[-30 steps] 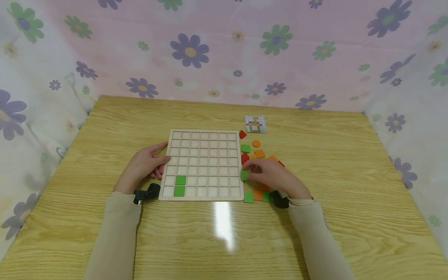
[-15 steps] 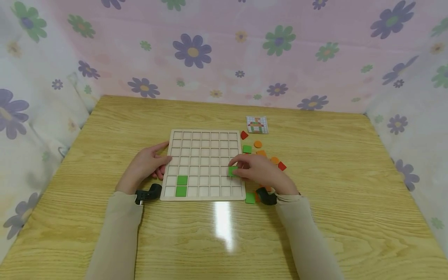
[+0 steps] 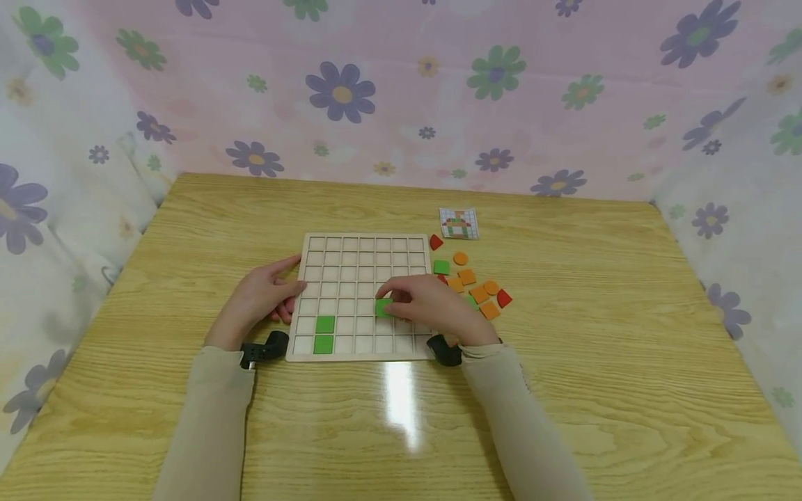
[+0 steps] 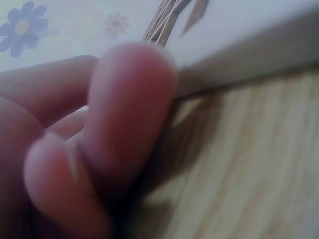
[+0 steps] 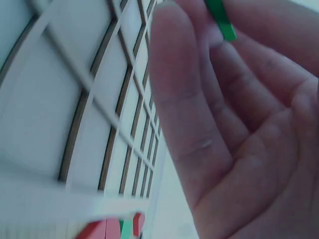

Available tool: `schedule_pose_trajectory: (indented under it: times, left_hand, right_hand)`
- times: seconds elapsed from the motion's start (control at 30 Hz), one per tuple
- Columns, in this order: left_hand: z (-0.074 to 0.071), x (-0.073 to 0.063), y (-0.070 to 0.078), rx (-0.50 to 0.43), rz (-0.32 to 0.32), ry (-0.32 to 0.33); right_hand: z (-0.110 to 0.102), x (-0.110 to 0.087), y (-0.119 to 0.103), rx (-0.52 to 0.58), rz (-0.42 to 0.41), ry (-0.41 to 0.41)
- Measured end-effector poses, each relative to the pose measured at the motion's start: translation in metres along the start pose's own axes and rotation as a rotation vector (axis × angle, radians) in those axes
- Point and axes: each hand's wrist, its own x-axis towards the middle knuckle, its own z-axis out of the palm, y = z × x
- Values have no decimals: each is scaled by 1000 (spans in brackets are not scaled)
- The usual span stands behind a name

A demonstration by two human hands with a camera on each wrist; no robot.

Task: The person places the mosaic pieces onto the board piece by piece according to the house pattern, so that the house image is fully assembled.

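Note:
A light wooden grid board point(image 3: 366, 358) lies flat on the table, with two green squares point(image 3: 324, 324) in its lower left cells, one above the other. My left hand point(image 3: 253, 299) rests at the board's left edge, its thumb touching the rim and its index finger stretched along the side. In the left wrist view, several fingertips point(image 4: 132, 94) are blurred beside the board's edge. Over the right half of the grid, my right hand point(image 3: 435, 303) pinches another green square point(image 3: 382, 308). The right wrist view shows only a green edge point(image 5: 223, 22) of it between the fingertips.
Right of the board lie loose pieces: an orange disc point(image 3: 460, 258), a red quarter-round piece point(image 3: 504, 298), a green square point(image 3: 441, 267) and several orange squares point(image 3: 466, 277). A small pattern card point(image 3: 459, 223) lies behind them. Flowered cloth point(image 3: 401, 104) surrounds the table.
From the pieces beside the board, my right hand has carried a green square leftward over the grid. My left hand has stayed at the left edge.

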Motion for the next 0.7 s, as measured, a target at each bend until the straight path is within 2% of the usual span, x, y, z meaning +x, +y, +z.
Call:
schedule_pose_trajectory:
  times: [0.2, 0.4, 0.57, 0.7]
  left_hand:
    - [0, -1, 1, 5, -5, 0]
    - [1, -1, 0, -2, -12, 5]
    - [2, -1, -1, -10, -24, 5]
    - [1, -1, -1, -5, -10, 5]
  right_hand:
    - [8, 14, -11, 1, -41, 27]
    - [15, 26, -18, 42, -28, 28]
    - [21, 32, -25, 48, -18, 18]
    - [26, 38, -32, 38, -13, 21]
